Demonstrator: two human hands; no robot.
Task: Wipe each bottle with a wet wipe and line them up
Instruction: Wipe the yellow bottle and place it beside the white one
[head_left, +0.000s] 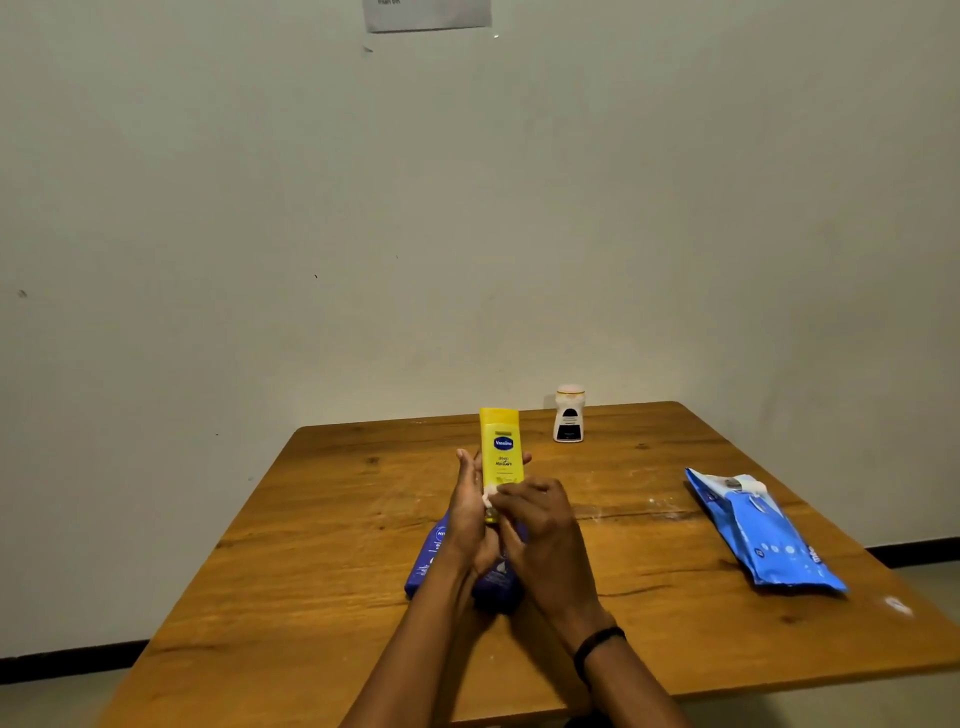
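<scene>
While the left hand (470, 506) clasps the upright yellow bottle (502, 452), the right hand's (540, 525) grip pinches a white wipe (488, 499) against it.

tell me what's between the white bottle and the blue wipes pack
Nothing: in the head view only bare wooden table lies between the white bottle and the wipes pack.

A plain pale wall (467, 208) fills most of the view, marked with a few small dark specks. A sheet of paper (427, 14) is fixed to it at the top edge, its print too blurred to read. A dark skirting (67, 662) runs along the wall's foot on both sides, above a light grey floor (930, 582). A wooden surface (332, 519) with dark knots and grain lines stands against the wall. The light is dim and even.
</scene>
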